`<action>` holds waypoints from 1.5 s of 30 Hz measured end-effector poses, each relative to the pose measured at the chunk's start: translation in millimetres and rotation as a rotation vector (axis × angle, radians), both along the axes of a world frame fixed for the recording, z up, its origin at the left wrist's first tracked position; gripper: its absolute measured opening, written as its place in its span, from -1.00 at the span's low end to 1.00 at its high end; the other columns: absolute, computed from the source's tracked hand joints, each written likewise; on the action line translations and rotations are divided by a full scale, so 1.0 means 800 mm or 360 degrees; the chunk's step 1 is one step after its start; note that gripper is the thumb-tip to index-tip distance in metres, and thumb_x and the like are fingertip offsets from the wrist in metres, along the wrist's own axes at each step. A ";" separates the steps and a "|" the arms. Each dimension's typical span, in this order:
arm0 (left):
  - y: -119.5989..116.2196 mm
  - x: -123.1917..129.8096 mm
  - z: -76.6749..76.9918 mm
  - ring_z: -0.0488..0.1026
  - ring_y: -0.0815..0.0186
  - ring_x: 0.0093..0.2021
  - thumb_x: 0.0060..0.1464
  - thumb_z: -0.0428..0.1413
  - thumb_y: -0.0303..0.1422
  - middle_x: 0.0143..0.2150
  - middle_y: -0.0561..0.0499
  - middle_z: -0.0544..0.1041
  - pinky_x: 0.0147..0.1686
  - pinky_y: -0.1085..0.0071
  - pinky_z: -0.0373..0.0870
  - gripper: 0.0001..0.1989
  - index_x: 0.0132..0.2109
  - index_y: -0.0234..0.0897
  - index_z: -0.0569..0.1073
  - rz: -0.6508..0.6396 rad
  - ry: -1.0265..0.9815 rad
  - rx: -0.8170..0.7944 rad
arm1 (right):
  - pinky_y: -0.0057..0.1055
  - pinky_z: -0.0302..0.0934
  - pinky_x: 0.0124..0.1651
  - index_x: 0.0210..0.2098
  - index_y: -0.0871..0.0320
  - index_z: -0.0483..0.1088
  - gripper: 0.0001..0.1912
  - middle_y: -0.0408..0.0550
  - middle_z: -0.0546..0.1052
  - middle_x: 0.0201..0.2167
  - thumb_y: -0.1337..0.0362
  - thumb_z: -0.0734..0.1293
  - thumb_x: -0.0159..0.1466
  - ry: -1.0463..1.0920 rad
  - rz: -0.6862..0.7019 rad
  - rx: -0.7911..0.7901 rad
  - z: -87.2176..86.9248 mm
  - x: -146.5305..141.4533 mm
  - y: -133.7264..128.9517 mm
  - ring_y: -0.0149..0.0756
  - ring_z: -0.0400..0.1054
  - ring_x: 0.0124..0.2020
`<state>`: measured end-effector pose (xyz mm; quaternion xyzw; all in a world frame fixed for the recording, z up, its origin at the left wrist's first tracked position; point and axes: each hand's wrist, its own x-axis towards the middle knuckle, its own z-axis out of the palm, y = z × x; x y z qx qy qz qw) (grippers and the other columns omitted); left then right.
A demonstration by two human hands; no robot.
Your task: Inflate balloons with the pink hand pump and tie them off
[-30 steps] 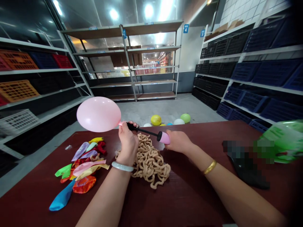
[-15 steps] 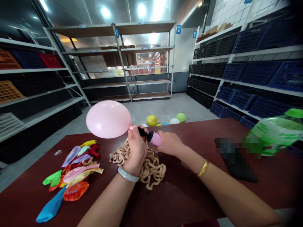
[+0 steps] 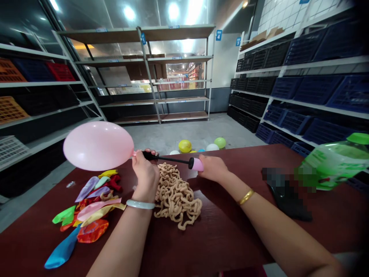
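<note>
Since the frame half a second ago, the left hand (image 3: 145,169) and the pink balloon (image 3: 98,146) have moved left, and the right hand (image 3: 213,169) has shifted slightly right, so the two hands now stand well apart and the thin rod of the pump (image 3: 174,159) shows between them. The balloon also looks longer than it did, which suggests that the last push put air into it, though it may simply be nearer the camera.

At the left, the balloon hangs in the air over the far left part of the counter (image 3: 230,238), its neck toward the left hand. Below it lies a loose heap of limp balloons (image 3: 99,207) in mixed colours. The left hand grasps the black barrel of the pump, with thumb and finger pinched at the balloon's neck; the exact fit at the nozzle is hidden. To the right of that wrist is a tangled pile of beige strands (image 3: 178,194), touched by neither hand as far as shows. The right hand is closed around the pink end of the pump. With the rod drawn out, the stroke seems to be at its pulled stage, not delivering air. Farther right lie a partly blurred black object (image 3: 291,200) and a green-capped bottle (image 3: 337,159).
</note>
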<state>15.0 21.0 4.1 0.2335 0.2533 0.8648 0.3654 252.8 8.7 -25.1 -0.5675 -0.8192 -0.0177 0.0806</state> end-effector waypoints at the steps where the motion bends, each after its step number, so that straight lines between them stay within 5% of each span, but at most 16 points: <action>1: 0.000 0.009 -0.005 0.36 0.39 -0.51 -0.02 0.14 -0.38 -0.48 0.15 0.34 -0.40 0.40 0.32 -0.75 -0.30 -0.19 0.17 -0.0008 -0.0010 0.0005 | -0.26 0.25 -0.21 -0.07 0.13 0.30 -0.62 0.09 0.58 -0.15 0.14 0.35 0.16 -0.0015 -0.0021 0.0000 0.000 0.002 0.000 -0.01 0.50 -0.14; 9: -0.023 0.088 -0.031 0.38 0.39 -0.45 0.11 0.14 -0.33 -0.42 0.11 0.40 -0.32 0.39 0.36 -0.79 -0.27 -0.19 0.20 -0.0281 0.0026 -0.0014 | -0.28 0.28 -0.21 -0.08 0.14 0.29 -0.62 0.10 0.57 -0.12 0.12 0.34 0.17 0.0107 -0.0009 0.0040 0.011 -0.018 -0.023 -0.04 0.50 -0.14; 14: -0.041 0.106 -0.025 0.38 0.39 -0.44 0.13 0.14 -0.32 -0.41 0.11 0.39 -0.31 0.38 0.37 -0.80 -0.27 -0.19 0.21 -0.0337 0.0115 0.0011 | -0.27 0.28 -0.23 -0.07 0.14 0.28 -0.64 0.07 0.58 -0.16 0.14 0.32 0.17 0.0191 0.0025 0.0061 0.021 -0.032 -0.039 -0.05 0.51 -0.18; 22: -0.023 0.034 0.006 0.37 0.38 -0.48 0.01 0.13 -0.44 -0.44 0.12 0.34 -0.40 0.39 0.32 -0.78 -0.31 -0.21 0.18 -0.0230 0.0112 -0.0031 | -0.29 0.25 -0.30 -0.11 0.15 0.30 -0.64 0.06 0.59 -0.21 0.07 0.30 0.19 0.0178 0.0095 0.0073 0.014 -0.029 -0.028 -0.05 0.51 -0.23; 26: -0.003 -0.016 0.010 0.34 0.39 -0.53 -0.03 0.10 -0.44 -0.49 0.14 0.32 -0.46 0.41 0.28 -0.79 -0.31 -0.21 0.17 -0.0067 0.0009 -0.0143 | -0.29 0.23 -0.28 -0.11 0.15 0.31 -0.66 0.08 0.59 -0.22 0.10 0.31 0.19 0.0111 0.0092 0.0009 0.004 -0.020 -0.016 -0.04 0.52 -0.23; 30: 0.003 -0.029 0.007 0.34 0.39 -0.53 -0.03 0.12 -0.41 -0.49 0.15 0.33 -0.45 0.41 0.29 -0.77 -0.30 -0.19 0.16 -0.0020 -0.0001 -0.0137 | -0.29 0.22 -0.28 -0.11 0.14 0.31 -0.64 0.07 0.59 -0.20 0.10 0.32 0.17 0.0084 0.0115 -0.0011 0.000 -0.013 -0.010 -0.03 0.52 -0.21; 45: -0.030 0.095 -0.030 0.40 0.39 -0.44 0.10 0.18 -0.24 -0.39 0.12 0.41 -0.31 0.38 0.38 -0.73 -0.25 -0.18 0.20 -0.0376 0.0112 -0.0048 | -0.30 0.21 -0.33 -0.12 0.10 0.29 -0.65 0.01 0.58 -0.24 0.10 0.32 0.14 0.0163 0.0071 -0.0002 0.011 -0.023 -0.026 -0.04 0.51 -0.25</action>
